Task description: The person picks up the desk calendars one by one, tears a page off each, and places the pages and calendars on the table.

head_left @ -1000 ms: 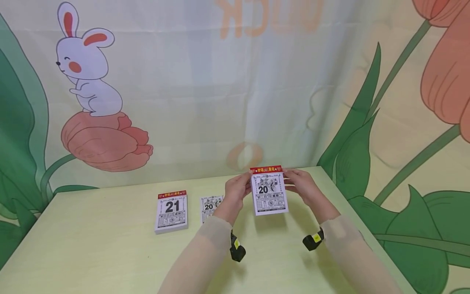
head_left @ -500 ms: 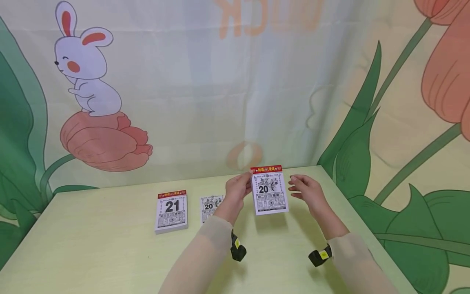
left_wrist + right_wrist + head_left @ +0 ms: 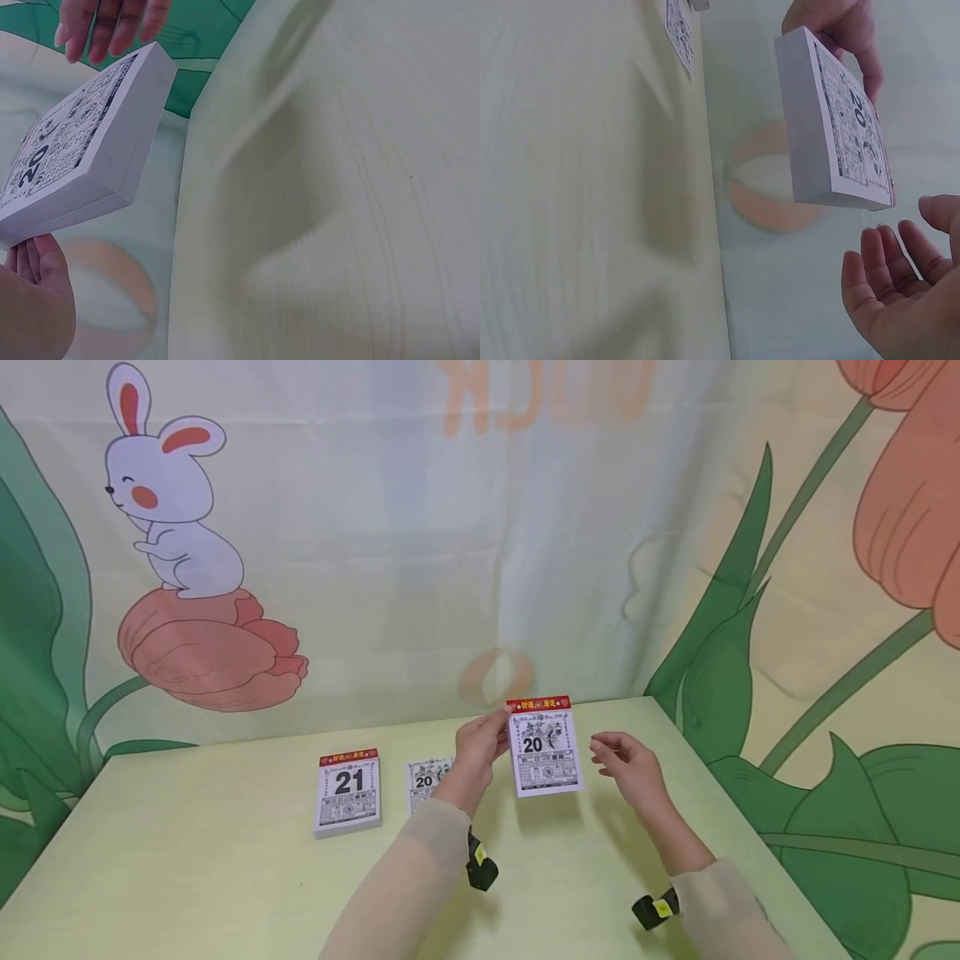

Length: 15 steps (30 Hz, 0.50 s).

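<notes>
A thick tear-off calendar [image 3: 546,752] with a red header and the number 20 is held up above the table. My left hand [image 3: 480,747] grips its left edge near the top, thumb in front and fingers behind. In the left wrist view the calendar's pad of pages [image 3: 124,135] shows its lower edge, clear of the tabletop. To the right of it my right hand [image 3: 632,768] hovers apart, fingers loosely bent and holding nothing. The right wrist view shows the right hand [image 3: 907,292] with its palm turned up below the calendar's corner.
Left on the table [image 3: 187,843] lies a second calendar [image 3: 348,793] with the number 21. Beside it is a loose sheet [image 3: 424,781] printed 20, partly covered by the left arm. A printed curtain [image 3: 360,568] hangs behind the table.
My right hand has let go of the calendar's right edge and drawn away to the right and slightly down. The left hand keeps holding the calendar in nearly the same place.
</notes>
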Motion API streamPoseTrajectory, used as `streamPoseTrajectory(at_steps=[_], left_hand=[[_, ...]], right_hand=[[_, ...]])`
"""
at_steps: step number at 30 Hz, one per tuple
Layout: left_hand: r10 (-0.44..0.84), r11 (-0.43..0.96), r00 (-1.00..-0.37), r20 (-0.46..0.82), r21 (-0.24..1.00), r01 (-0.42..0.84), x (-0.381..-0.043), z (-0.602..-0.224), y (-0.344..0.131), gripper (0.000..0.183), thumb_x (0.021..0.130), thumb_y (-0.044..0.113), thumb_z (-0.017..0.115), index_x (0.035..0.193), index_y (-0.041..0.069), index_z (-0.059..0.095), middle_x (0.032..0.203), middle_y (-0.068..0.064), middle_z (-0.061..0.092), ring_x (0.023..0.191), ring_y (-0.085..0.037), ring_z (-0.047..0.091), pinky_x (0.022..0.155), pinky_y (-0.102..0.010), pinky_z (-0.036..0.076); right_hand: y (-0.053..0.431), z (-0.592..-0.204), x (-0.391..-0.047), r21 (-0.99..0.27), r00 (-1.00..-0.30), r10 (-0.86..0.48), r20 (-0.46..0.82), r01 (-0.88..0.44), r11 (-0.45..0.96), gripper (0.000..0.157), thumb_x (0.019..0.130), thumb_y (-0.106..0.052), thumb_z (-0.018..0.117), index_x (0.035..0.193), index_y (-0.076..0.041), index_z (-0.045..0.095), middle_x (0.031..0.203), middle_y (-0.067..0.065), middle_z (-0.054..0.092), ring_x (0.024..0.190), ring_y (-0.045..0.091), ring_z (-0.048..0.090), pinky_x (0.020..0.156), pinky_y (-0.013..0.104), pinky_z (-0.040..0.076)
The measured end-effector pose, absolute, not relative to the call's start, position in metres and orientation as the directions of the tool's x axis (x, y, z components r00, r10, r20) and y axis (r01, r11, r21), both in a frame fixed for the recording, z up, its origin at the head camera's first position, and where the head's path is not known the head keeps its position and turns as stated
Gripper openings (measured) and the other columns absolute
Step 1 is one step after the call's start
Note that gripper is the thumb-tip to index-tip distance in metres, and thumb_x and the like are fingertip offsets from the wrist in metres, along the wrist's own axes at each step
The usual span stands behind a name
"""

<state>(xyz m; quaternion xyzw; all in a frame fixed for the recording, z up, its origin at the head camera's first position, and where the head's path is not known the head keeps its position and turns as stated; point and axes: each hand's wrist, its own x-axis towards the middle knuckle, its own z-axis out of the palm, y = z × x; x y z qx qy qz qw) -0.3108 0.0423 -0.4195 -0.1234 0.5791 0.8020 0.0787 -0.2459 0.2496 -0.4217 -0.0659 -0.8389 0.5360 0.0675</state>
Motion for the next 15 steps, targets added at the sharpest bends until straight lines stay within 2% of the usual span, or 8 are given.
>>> streamPoseTrajectory(at_steps=[5, 9, 15], left_hand=[[-0.016, -0.312, -0.957, -0.291, 0.910, -0.272, -0.309, -0.420, 0.042, 0.034, 0.093, 0.026, 0.068, 0.116, 0.001, 0.069, 0.106, -0.012, 0.074, 0.081, -0.011, 0.068, 0.084, -0.023, 0.059], [-0.017, -0.316, -0.958, -0.287, 0.910, -0.267, -0.308, -0.419, 0.043, 0.034, 0.093, 0.025, 0.068, 0.116, 0.000, 0.069, 0.104, -0.012, 0.075, 0.079, -0.010, 0.067, 0.080, -0.022, 0.059], [-0.021, -0.312, -0.958, -0.285, 0.913, -0.264, -0.307, -0.419, 0.045, 0.034, 0.093, 0.024, 0.068, 0.117, 0.001, 0.070, 0.104, -0.012, 0.075, 0.077, -0.009, 0.066, 0.077, -0.020, 0.058]], right_hand=[[0.244, -0.424, -0.238, -0.872, -0.979, 0.179, 0.095, 0.005, 0.489, 0.034, 0.099, -0.026, 0.060, 0.123, -0.003, 0.063, 0.120, 0.017, 0.066, 0.100, 0.019, 0.061, 0.077, 0.016, 0.052], [0.241, -0.426, -0.235, -0.844, -0.977, 0.161, 0.136, -0.030, 0.536, 0.031, 0.098, -0.025, 0.062, 0.120, -0.003, 0.065, 0.119, 0.016, 0.067, 0.103, 0.024, 0.060, 0.080, 0.019, 0.050], [0.236, -0.426, -0.228, -0.806, -0.976, 0.110, 0.191, -0.092, 0.585, 0.027, 0.095, -0.020, 0.067, 0.115, -0.003, 0.067, 0.116, 0.015, 0.069, 0.102, 0.025, 0.062, 0.082, 0.020, 0.051]])
